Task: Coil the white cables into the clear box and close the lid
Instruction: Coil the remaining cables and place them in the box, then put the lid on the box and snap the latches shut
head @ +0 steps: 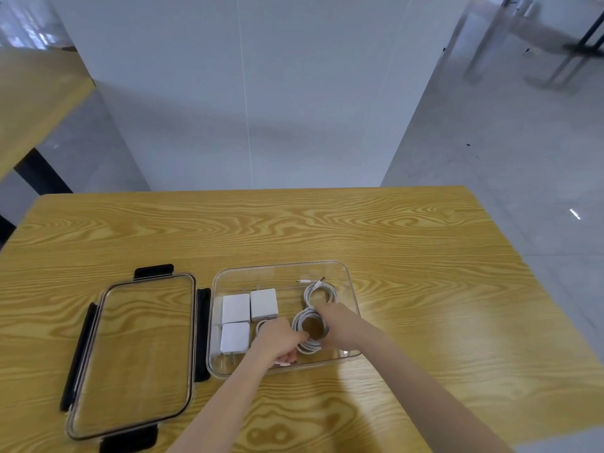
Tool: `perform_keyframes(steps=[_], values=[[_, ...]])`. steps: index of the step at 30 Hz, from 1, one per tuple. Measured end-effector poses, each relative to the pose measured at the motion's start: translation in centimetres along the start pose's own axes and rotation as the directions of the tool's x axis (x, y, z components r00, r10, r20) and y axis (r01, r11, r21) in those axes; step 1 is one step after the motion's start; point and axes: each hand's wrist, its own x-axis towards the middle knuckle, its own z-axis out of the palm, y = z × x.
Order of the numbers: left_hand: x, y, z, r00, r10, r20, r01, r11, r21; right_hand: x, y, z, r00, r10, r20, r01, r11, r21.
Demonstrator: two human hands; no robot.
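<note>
Wood-grain table (327, 223) carries the clear box (346, 273), where your left hand (277, 341) and right hand (336, 322) grip the cable coil (309, 325); the lid (130, 354) lies flat at lower left, nearer your left hand

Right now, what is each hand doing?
Left hand: closed on the near cable coil.
Right hand: holding the same coil's right side.

My bench (392, 243) is yellow wood-grain laminate, smooth with a soft sheen. The clear box (340, 273) is glossy see-through plastic. Its lid (130, 354) is the same clear plastic, edged with matt black plastic latches (153, 271). The white cables (310, 325) under my grip look smooth and rubbery; the white chargers (264, 304) are matt plastic.
</note>
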Motion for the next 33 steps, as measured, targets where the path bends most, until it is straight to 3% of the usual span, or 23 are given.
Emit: perform_keyframes(steps=[4, 7, 12, 16, 20, 26, 33], values=[[0.2, 0.0, 0.0, 0.999, -0.028, 0.036, 0.018, 0.966, 0.258, -0.2, -0.6, 0.2, 1.0, -0.002, -0.02, -0.001, 0.99, -0.144], [0.1, 0.5, 0.2, 0.998, -0.027, 0.054, 0.006, 0.934, 0.358, -0.3, -0.6, 0.6, 1.0, 0.0, -0.017, -0.003, 0.984, -0.178], [0.0, 0.4, 0.1, 0.995, 0.005, 0.101, -0.035, 0.953, 0.3, -0.3, -0.4, 0.9, 1.0, 0.006, -0.008, -0.007, 0.991, -0.131], [-0.2, -0.1, -1.1, 0.993, 0.056, 0.1, -0.074, 0.981, 0.181, -0.6, -0.2, -0.1, 0.998, 0.069, 0.0, -0.069, 0.997, 0.044], [-1.1, -0.6, -3.0, 0.995, 0.095, -0.019, -0.094, 0.995, 0.042, -0.9, -0.1, -1.6, 0.997, 0.066, -0.041, -0.059, 0.985, 0.16], [-4.2, -2.1, -6.3, 0.955, 0.151, -0.255, -0.196, 0.967, -0.163, -1.4, -1.5, -2.8, 0.982, -0.011, -0.191, 0.04, 0.988, 0.148], [-7.7, -6.4, -9.5, 0.723, 0.123, -0.68, -0.276, 0.954, -0.121, -0.7, -6.9, -2.0, 0.935, -0.174, -0.31, 0.229, 0.962, 0.151]])
